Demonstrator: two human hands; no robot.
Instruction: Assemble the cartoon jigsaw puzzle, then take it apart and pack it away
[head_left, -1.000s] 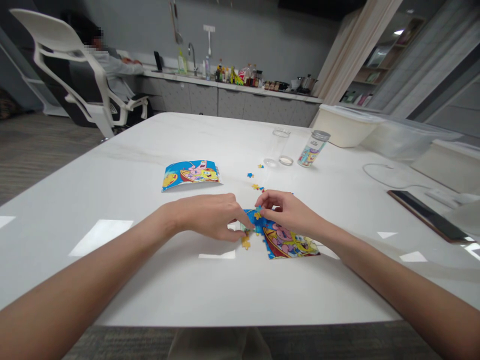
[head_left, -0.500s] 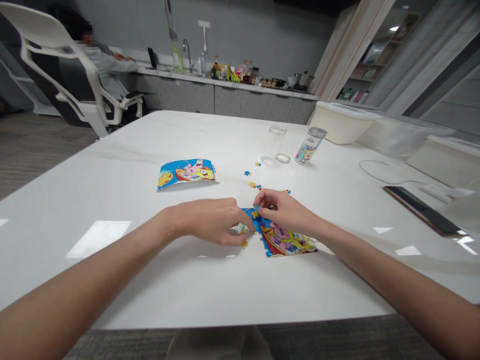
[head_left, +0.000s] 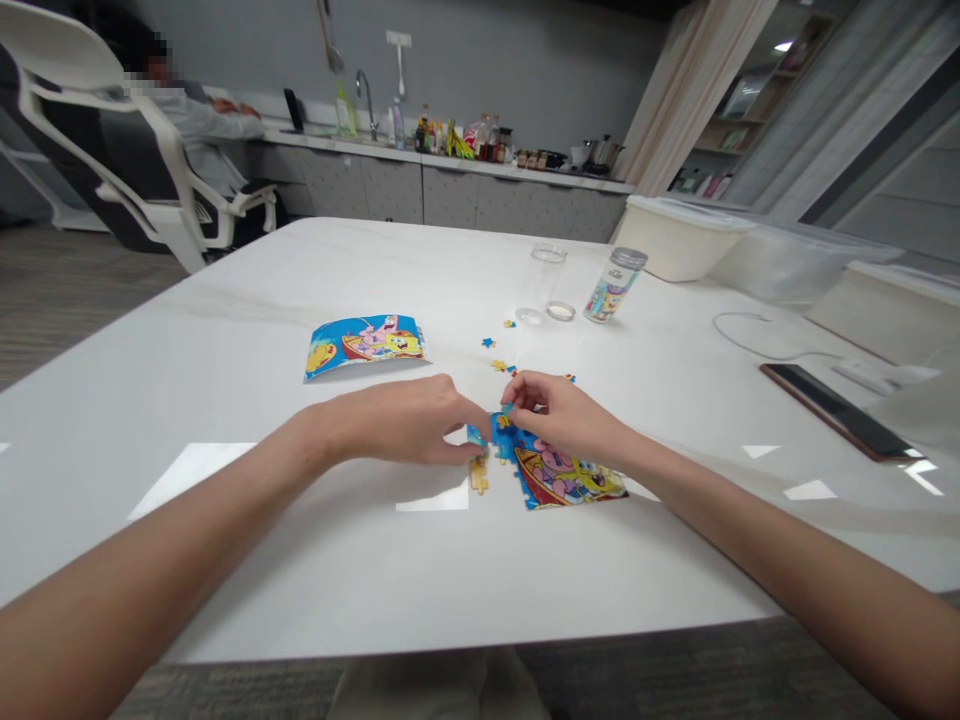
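A partly joined jigsaw puzzle [head_left: 551, 480] with cartoon figures in a boat lies flat on the white table in front of me. My left hand [head_left: 409, 420] is at its left side, thumb and forefinger closed about a small strip of puzzle pieces [head_left: 478, 474], blue above and yellow below. Over the puzzle's upper left part, my right hand [head_left: 564, 412] pinches a small puzzle piece [head_left: 507, 411]; its fingers partly cover the piece. Several loose puzzle pieces [head_left: 499, 366] are scattered beyond my hands. The curled picture card [head_left: 367, 342] shows the same scene, farther left.
Toward the back stand an open clear jar [head_left: 547, 275], its ring-like lid [head_left: 561, 312] and a printed canister [head_left: 615, 287]. Storage boxes [head_left: 679, 240], a cable [head_left: 739, 340] and a phone [head_left: 836, 412] lie along the right. A person sits in a white-framed chair [head_left: 161, 150] at back left.
My left hand has drawn back slightly up and left, and the blue-and-yellow strip now shows more fully. My right hand still pinches its piece at nearly the same place.
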